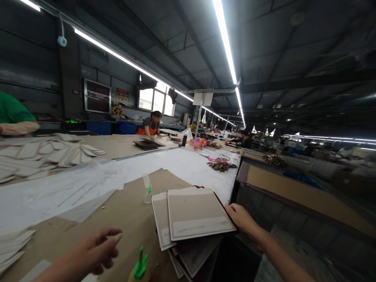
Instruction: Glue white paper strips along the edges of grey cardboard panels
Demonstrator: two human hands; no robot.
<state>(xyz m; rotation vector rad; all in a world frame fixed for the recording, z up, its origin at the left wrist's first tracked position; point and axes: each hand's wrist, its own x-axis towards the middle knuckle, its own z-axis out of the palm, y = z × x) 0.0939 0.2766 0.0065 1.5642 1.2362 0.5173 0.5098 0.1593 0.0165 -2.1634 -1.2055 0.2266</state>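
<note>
A pile of flat beige panels (pixel 199 211) with pale borders lies on the table in front of me, its pieces fanned at different angles. At the right edge of the top panel, my right hand (pixel 241 217) pinches its rim; the fingertips are partly hidden. My left hand (pixel 101 248) hovers over the brown table covering, fingers apart and slightly bent, holding nothing. Close to it stands a bottle with a green nozzle cap (pixel 141 266), cut off by the lower frame edge. Behind the pile is a smaller clear bottle with a green tip (pixel 148 194).
Pale cut pieces (pixel 44 154) are heaped at the left, with another stack (pixel 14 246) at lower left. Clear plastic sheeting (pixel 88 184) covers part of the table. A bundle of dark strips (pixel 221 164) lies farther back. A co-worker in an orange apron (pixel 149 125) leans over the table.
</note>
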